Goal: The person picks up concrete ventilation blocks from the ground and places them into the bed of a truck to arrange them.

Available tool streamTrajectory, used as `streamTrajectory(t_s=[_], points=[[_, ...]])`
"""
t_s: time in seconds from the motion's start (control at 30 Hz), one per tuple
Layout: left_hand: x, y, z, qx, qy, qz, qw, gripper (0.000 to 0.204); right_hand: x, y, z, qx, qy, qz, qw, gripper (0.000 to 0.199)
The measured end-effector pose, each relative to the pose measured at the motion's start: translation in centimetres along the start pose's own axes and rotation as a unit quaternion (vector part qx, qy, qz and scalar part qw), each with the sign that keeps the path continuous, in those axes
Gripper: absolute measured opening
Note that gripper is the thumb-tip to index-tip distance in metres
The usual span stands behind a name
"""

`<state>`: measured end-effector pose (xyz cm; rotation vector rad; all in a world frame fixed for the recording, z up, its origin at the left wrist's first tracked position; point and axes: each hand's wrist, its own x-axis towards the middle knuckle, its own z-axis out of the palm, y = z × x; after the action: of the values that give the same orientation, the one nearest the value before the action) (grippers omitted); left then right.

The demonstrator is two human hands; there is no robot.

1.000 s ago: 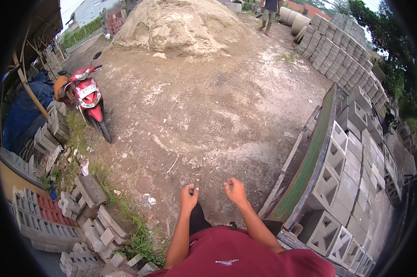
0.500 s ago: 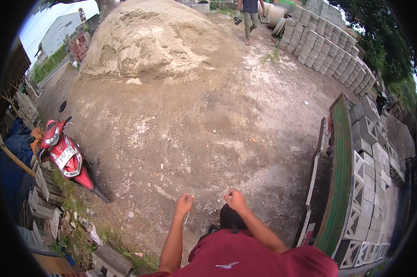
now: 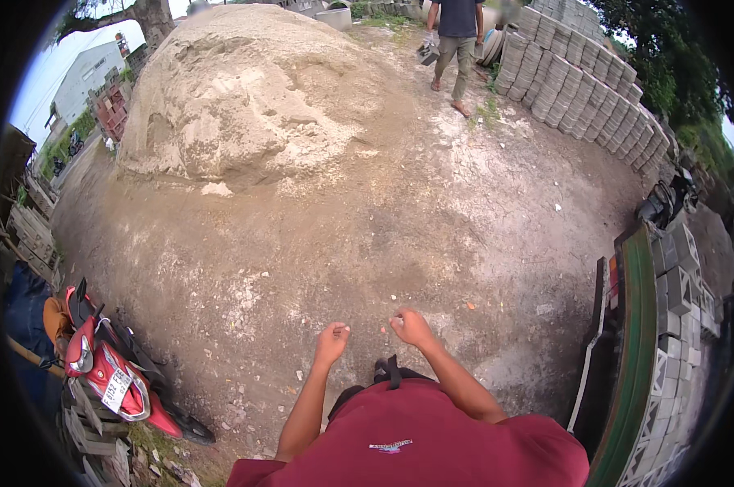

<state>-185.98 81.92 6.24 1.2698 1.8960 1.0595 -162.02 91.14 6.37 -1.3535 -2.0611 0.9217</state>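
My left hand (image 3: pixel 332 342) is held out in front of my body with its fingers curled closed. My right hand (image 3: pixel 410 326) is a short way to the right, also curled, thumb against the fingers. What either hand holds, if anything, is too small to make out. The hands are apart and touch nothing else I can see. Beneath them lies bare ground (image 3: pixel 343 243) of dirt, gravel and small stones. Below the hands are the dark red shirt (image 3: pixel 416 430) on my body and a dark shoe.
A sand pile (image 3: pixel 245 97) rises ahead. At left a red motorbike (image 3: pixel 111 377) is parked. On the right stands a green truck bed (image 3: pixel 636 349) loaded with grey concrete blocks (image 3: pixel 675 325). A person (image 3: pixel 458 49) carrying a dark block walks near stacked pavers (image 3: pixel 570 81).
My view has moved forward: the motorbike and truck sit lower and farther out. The walking person is closer. A thin pale strand under my left hand no longer shows.
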Motion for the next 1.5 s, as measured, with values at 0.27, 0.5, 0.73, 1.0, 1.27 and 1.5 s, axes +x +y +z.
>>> streamTrajectory(t_s=[0.27,0.5,0.73,1.0,1.27,1.5], points=[[30.1,6.4,0.0,-0.063,0.080,0.013,0.995,0.025,27.1,1.0,-2.0,-0.011,0.066,0.050,0.996,0.029],[56.7,8.1,1.1,0.019,-0.020,0.010,1.000,0.027,53.6,2.4,-3.9,-0.006,0.102,0.117,0.988,0.024],[82.7,16.8,2.3,0.042,-0.097,0.065,0.992,0.032,74.6,2.9,-9.0,0.003,0.177,0.124,0.976,0.022],[110.6,23.6,14.3,0.071,-0.129,0.073,0.986,0.034,100.0,11.9,-18.5,0.001,0.182,0.191,0.965,0.023],[135.8,42.1,25.9,0.065,-0.132,0.121,0.982,0.037,123.4,20.2,-38.4,-0.065,0.192,0.172,0.964,0.026],[153.6,50.5,36.4,0.051,-0.125,0.097,0.986,0.034,142.6,28.5,-50.2,-0.062,0.218,0.122,0.966,0.020]])
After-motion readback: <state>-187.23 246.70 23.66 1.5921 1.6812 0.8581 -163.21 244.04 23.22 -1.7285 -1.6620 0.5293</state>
